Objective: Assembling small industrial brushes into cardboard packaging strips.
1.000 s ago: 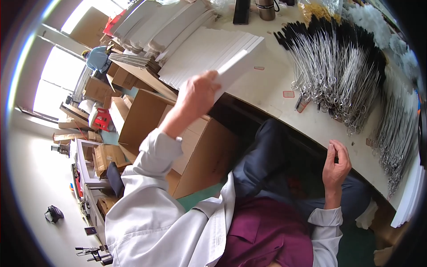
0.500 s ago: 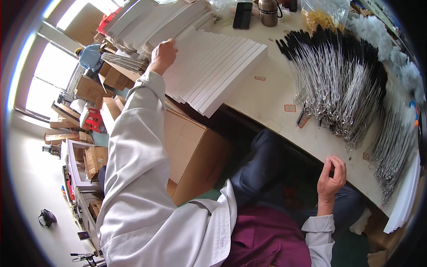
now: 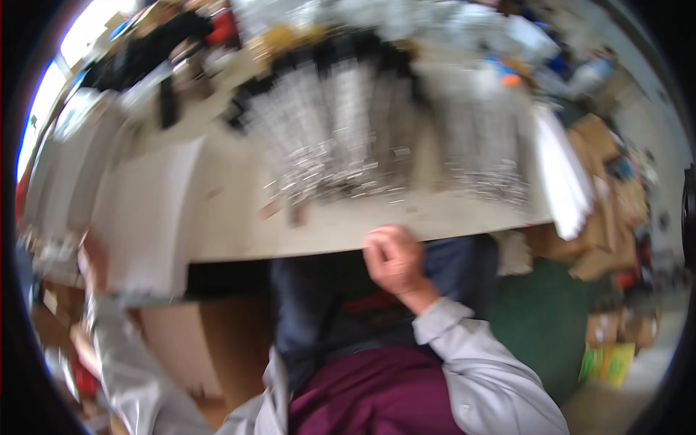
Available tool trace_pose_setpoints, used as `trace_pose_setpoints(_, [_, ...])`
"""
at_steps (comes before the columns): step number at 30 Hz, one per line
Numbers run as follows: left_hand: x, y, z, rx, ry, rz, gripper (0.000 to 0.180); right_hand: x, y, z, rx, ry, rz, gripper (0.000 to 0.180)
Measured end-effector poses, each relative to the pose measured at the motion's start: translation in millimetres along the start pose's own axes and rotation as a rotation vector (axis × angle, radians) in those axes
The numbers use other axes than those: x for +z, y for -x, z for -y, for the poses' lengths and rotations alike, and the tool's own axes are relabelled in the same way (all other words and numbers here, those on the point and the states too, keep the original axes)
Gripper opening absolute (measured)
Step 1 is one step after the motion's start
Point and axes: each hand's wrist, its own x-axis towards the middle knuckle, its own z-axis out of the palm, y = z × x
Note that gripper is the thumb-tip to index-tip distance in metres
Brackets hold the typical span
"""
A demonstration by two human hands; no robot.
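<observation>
The white sheets (image 3: 141,217) lie in a flat pile on the left part of the table (image 3: 341,232), their near edge hanging a little over the table's rim, which puts them in easy reach from the seat. The left hand (image 3: 93,259) is at the pile's near left corner, touching or gripping it; motion blur hides whether its fingers are closed on the paper. The right hand (image 3: 395,261) rests at the table's near edge, fingers curled narrow into a loose fist, holding nothing that shows. Farther back, rows of thin black-and-silver rods (image 3: 348,123) lie fanned across the middle of the table, apparently sorted in bundles. Brown cardboard boxes (image 3: 609,217) crowd the floor on the right.
</observation>
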Motion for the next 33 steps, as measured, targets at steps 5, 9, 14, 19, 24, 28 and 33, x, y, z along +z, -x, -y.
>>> trace_pose_setpoints(5, [75,-225,-187,-0.199,0.187,-0.178,0.042,-7,10,5,0.040,-0.027,0.024,0.007])
trace_pose_setpoints(9, [48,-214,-209,0.012,-0.282,-0.306,0.046,-34,17,11,0.042,-0.104,0.038,0.009])
trace_pose_setpoints(14, [-117,-237,-302,-0.161,0.444,-0.479,0.047,-94,16,2,0.027,0.013,-0.072,0.007])
trace_pose_setpoints(19, [-240,-188,-442,0.009,0.924,-0.393,0.036,-188,16,-68,0.243,0.480,-0.208,0.017])
trace_pose_setpoints(24, [-266,-161,-566,0.130,1.147,-0.368,0.029,-292,42,-142,0.279,0.942,-0.267,0.029])
trace_pose_setpoints(28, [-234,-163,-609,0.016,1.200,-0.414,0.028,-346,46,-169,0.506,1.166,-0.133,0.050])
trace_pose_setpoints(33, [-206,-162,-628,-0.087,1.239,-0.365,0.029,-361,44,-186,0.532,1.276,0.076,0.058])
